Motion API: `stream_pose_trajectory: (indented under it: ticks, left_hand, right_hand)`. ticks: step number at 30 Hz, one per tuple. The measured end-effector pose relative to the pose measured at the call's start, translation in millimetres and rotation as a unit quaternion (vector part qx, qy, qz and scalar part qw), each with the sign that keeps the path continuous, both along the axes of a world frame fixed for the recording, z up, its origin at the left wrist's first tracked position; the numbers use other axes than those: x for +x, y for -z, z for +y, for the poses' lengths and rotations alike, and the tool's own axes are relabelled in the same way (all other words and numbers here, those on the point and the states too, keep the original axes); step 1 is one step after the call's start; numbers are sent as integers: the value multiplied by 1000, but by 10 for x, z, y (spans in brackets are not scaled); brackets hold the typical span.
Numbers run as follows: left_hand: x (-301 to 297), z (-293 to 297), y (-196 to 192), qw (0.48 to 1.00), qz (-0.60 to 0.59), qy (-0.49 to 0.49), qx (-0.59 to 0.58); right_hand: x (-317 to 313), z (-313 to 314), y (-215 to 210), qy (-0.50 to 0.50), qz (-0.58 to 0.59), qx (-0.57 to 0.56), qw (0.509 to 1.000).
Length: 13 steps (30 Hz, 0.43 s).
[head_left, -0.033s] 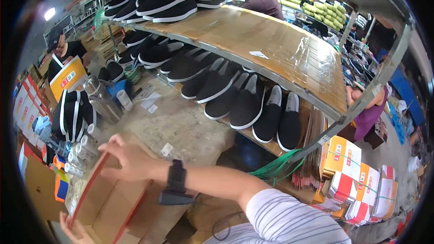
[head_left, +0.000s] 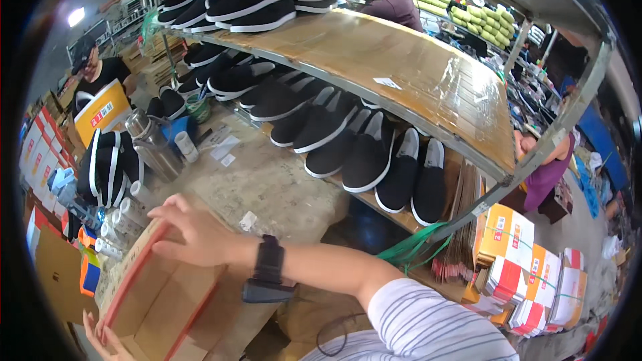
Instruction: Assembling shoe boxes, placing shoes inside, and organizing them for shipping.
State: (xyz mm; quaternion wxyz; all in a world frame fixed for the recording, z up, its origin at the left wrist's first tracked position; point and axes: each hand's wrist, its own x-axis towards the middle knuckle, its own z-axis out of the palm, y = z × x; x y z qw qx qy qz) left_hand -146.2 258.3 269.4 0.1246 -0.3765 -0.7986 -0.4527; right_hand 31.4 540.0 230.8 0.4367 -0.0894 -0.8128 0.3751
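Note:
A cardboard box (head_left: 144, 311) with red edges lies open on the worktable (head_left: 267, 190) at the lower left, its brown inside facing up. My right hand (head_left: 190, 230), with a black watch-like band on the wrist, pinches the far end of the box's left wall, thumb on the inner side. At the near end of the same wall, cut off by the lower edge of the picture, my left hand (head_left: 107, 344) has its fingers bent about the red rim. The box's near end is out of the picture.
White rolls (head_left: 124, 220) and a steel thermos (head_left: 154, 144) stand beyond the box. Black slip-on shoes (head_left: 368, 150) line the lower level of a metal-framed rack (head_left: 401, 100). Bundled shoe boxes (head_left: 515, 241) are stacked at the right. Another person (head_left: 100, 73) works at far left.
The box's left wall has tilted slightly, so more of its red rim shows. My right fingers have closed further over its far end, and my left fingers have shifted a little at the near end.

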Motion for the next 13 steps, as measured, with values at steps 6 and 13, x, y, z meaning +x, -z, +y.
stream_pose_trajectory:
  ticks: [6, 13]
  left_hand:
    - [24, 232, 613, 942, 132, 17, -310]
    - [75, 314, 538, 919, 41, 37, -391]
  right_hand:
    - [296, 330, 482, -19, -172, 51, 984]
    - [783, 2105, 234, 176, -414, 175, 876]
